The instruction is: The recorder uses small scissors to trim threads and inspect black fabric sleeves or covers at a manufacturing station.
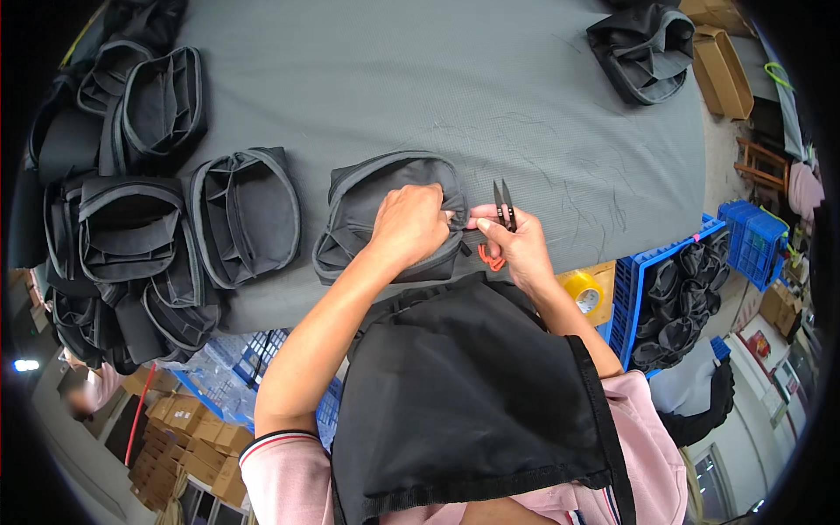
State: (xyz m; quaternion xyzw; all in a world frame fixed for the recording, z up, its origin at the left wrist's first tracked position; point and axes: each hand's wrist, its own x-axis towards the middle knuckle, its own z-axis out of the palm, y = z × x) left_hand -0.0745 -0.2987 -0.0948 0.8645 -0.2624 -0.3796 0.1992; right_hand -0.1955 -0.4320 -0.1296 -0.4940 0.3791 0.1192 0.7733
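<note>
A black fabric bag (352, 216) with grey trim lies open-side up on the table in front of me, its inner pockets showing. My left hand (409, 223) reaches into it, its fingers closed on the right-hand rim. Just outside that rim is my right hand (522, 249), thumb and forefinger pinching the bag's edge. Thread snips (505, 208) with dark blades and orange-red handles sit in the same hand, blades pointing away from me. What lies between the fingertips at the rim is too small to make out.
Several similar black bags (131, 219) are piled at the left; another bag (643, 54) sits far right. Loose threads (560, 166) litter the grey tabletop (376, 79). At the right stand yellow tape (584, 293) and a blue crate (623, 302) of black bags. Cardboard boxes (197, 442) are lower left.
</note>
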